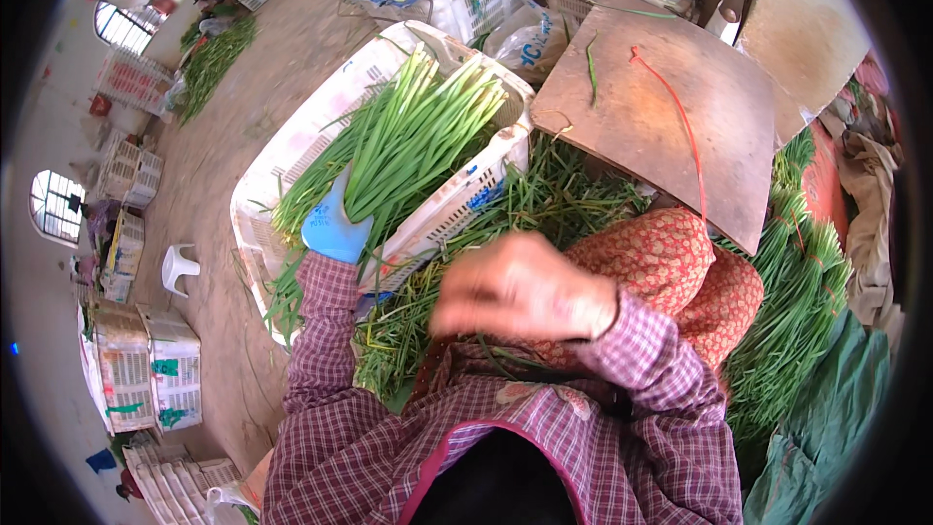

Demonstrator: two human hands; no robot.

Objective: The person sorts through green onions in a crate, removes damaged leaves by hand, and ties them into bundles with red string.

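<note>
My left hand (335, 224), in a light blue glove, is in a white plastic crate (255, 173). It is closed around a bunch of garlic chives (403, 151), long green leaves whose pale cut ends point away from me. More chives lie beneath and beside that bunch. Over my lap is my bare right hand (515, 287), smeared by motion. Its fingers look bent, but whether they hold anything cannot be made out.
Loose green leaves (408, 335) are heaped between the crate and my knees. Ahead on the right stands a brown board (671, 102) with a red tie (680, 107) and one leaf on it. Tied chive bunches (792, 301) lie at my right. A white stool (179, 268) and stacked crates (146, 369) stand left.
</note>
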